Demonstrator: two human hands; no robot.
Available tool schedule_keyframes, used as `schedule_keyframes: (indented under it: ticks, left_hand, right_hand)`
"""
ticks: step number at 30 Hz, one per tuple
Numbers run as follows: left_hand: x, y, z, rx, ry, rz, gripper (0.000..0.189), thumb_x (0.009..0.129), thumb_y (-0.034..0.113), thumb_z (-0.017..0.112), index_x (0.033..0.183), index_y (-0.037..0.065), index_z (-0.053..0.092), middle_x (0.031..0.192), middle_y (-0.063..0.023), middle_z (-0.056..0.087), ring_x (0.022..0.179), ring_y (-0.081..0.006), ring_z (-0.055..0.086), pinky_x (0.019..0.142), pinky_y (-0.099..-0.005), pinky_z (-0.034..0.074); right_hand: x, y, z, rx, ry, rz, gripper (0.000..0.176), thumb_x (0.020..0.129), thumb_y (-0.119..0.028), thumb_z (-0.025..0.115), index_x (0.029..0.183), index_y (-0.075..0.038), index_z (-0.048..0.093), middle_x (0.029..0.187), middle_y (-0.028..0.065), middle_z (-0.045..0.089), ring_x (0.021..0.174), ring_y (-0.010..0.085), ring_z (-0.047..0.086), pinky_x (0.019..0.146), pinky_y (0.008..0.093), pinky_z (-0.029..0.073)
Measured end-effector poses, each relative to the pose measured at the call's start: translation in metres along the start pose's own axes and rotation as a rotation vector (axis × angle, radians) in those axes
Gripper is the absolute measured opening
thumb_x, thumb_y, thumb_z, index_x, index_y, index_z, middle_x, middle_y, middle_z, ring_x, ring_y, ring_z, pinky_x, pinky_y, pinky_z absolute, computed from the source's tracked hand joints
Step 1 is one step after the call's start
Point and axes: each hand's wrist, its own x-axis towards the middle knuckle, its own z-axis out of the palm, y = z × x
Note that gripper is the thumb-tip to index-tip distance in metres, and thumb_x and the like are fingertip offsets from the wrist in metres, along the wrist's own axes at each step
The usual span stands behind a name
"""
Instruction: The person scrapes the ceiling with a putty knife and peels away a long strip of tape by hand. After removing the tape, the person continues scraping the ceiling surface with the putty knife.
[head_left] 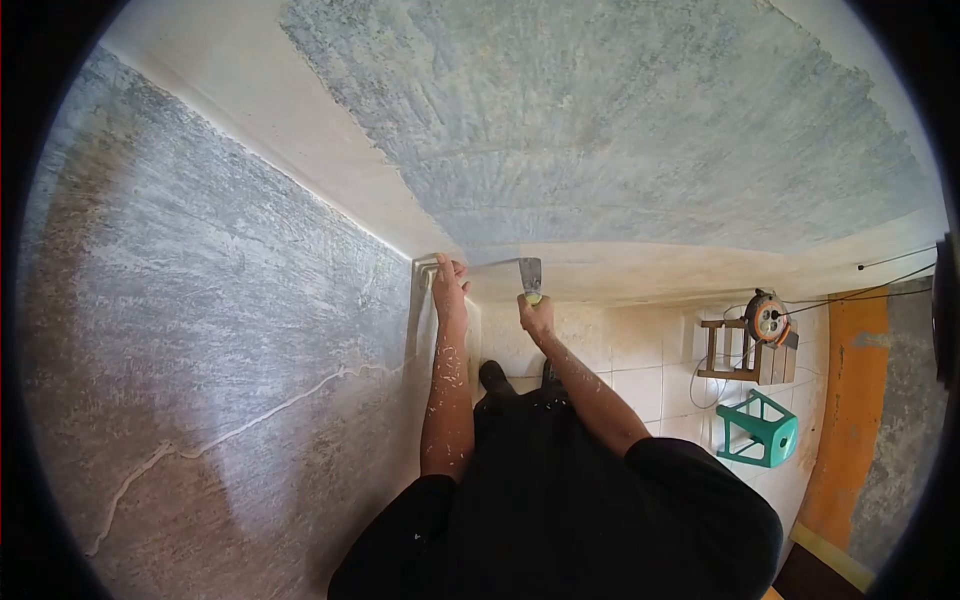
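Note:
My right hand (537, 317) grips a putty knife (531, 272) by its yellowish handle. Its flat grey blade points up toward the lower part of the wall ahead. At the corner where the two walls meet is my left hand (450, 285), with its fingers apart and partly bent, fingertips at or very near the wall surface. I make out no tool in it. White flecks dot both forearms. The wall ahead (600, 130) has rough grey-blue plaster bordered by smooth whitish bands.
On my left, the rough grey wall (230, 290) carries a pale, crooked filler line (255, 420). To the right, an orange-and-black cable reel (767, 317) rests by a wooden stool (728, 350), its cord trailing over the tiled floor (637, 390). A green plastic stool (765, 435) lies nearby.

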Motion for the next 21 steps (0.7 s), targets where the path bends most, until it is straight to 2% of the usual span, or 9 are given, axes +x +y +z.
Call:
schedule_keyframes:
  ticks: [7, 11, 13, 16, 18, 20, 21]
  left_hand:
    - [0.0, 0.002, -0.007, 0.041, -0.021, 0.0, 0.061, 0.089, 0.067, 0.04, 0.098, 0.009, 0.053, 0.104, -0.0065, 0.054, 0.106, -0.0197, 0.052, 0.087, -0.0365, 0.042]
    - [0.006, 0.003, -0.006, 0.052, -0.029, 0.002, 0.06, 0.09, 0.066, 0.039, 0.097, 0.009, 0.053, 0.102, -0.0059, 0.054, 0.103, -0.0189, 0.053, 0.085, -0.0355, 0.042]
    - [0.002, -0.002, -0.007, 0.048, -0.038, 0.012, 0.06, 0.091, 0.066, 0.038, 0.098, 0.008, 0.052, 0.101, -0.0056, 0.053, 0.102, -0.0186, 0.053, 0.084, -0.0351, 0.043]
    - [0.0, 0.011, 0.0, 0.061, -0.039, 0.04, 0.06, 0.091, 0.066, 0.038, 0.098, 0.007, 0.052, 0.1, -0.0055, 0.053, 0.102, -0.0183, 0.053, 0.083, -0.0346, 0.043]
    - [-0.003, 0.01, -0.002, 0.09, -0.006, -0.001, 0.06, 0.092, 0.065, 0.037, 0.098, 0.007, 0.052, 0.1, -0.0059, 0.053, 0.101, -0.0182, 0.053, 0.082, -0.0341, 0.044]
    - [-0.005, 0.006, -0.006, 0.082, -0.026, 0.006, 0.06, 0.091, 0.066, 0.037, 0.098, 0.007, 0.052, 0.1, -0.0056, 0.053, 0.1, -0.0175, 0.053, 0.081, -0.0336, 0.044]
    - [-0.004, 0.004, -0.005, 0.075, -0.035, 0.013, 0.06, 0.091, 0.066, 0.037, 0.097, 0.008, 0.052, 0.1, -0.0055, 0.053, 0.1, -0.0172, 0.053, 0.08, -0.0334, 0.044]
  right_hand:
    - [-0.01, -0.005, -0.004, 0.041, -0.02, 0.114, 0.035, 0.081, -0.024, 0.059, 0.056, -0.001, 0.05, 0.047, 0.0045, 0.049, 0.038, 0.0152, 0.05, 0.037, 0.0316, 0.04]
    - [0.005, -0.014, -0.004, -0.009, 0.017, -0.079, 0.035, 0.082, -0.025, 0.06, 0.058, -0.001, 0.051, 0.047, 0.0052, 0.051, 0.039, 0.0154, 0.051, 0.037, 0.0319, 0.04]
    - [0.003, -0.077, -0.014, 0.017, -0.005, -0.228, 0.035, 0.082, -0.026, 0.061, 0.059, -0.001, 0.051, 0.047, 0.0058, 0.051, 0.04, 0.0152, 0.052, 0.038, 0.0316, 0.041]
    - [0.014, 0.057, 0.019, -0.089, 0.074, -0.092, 0.036, 0.083, -0.027, 0.061, 0.06, -0.001, 0.052, 0.048, 0.0037, 0.05, 0.042, 0.0141, 0.052, 0.039, 0.0313, 0.039]
    - [-0.006, 0.012, -0.004, 0.099, -0.007, -0.01, 0.035, 0.083, -0.029, 0.061, 0.063, -0.001, 0.054, 0.05, 0.0031, 0.051, 0.043, 0.0135, 0.052, 0.04, 0.0312, 0.039]
    - [0.002, -0.025, -0.017, 0.052, -0.029, -0.027, 0.033, 0.083, -0.029, 0.061, 0.064, -0.001, 0.055, 0.05, 0.003, 0.051, 0.044, 0.0138, 0.052, 0.04, 0.0313, 0.039]
    - [0.01, -0.046, -0.015, -0.033, -0.016, -0.165, 0.033, 0.083, -0.028, 0.059, 0.066, 0.0, 0.056, 0.05, 0.0045, 0.053, 0.044, 0.0143, 0.051, 0.041, 0.0308, 0.039]
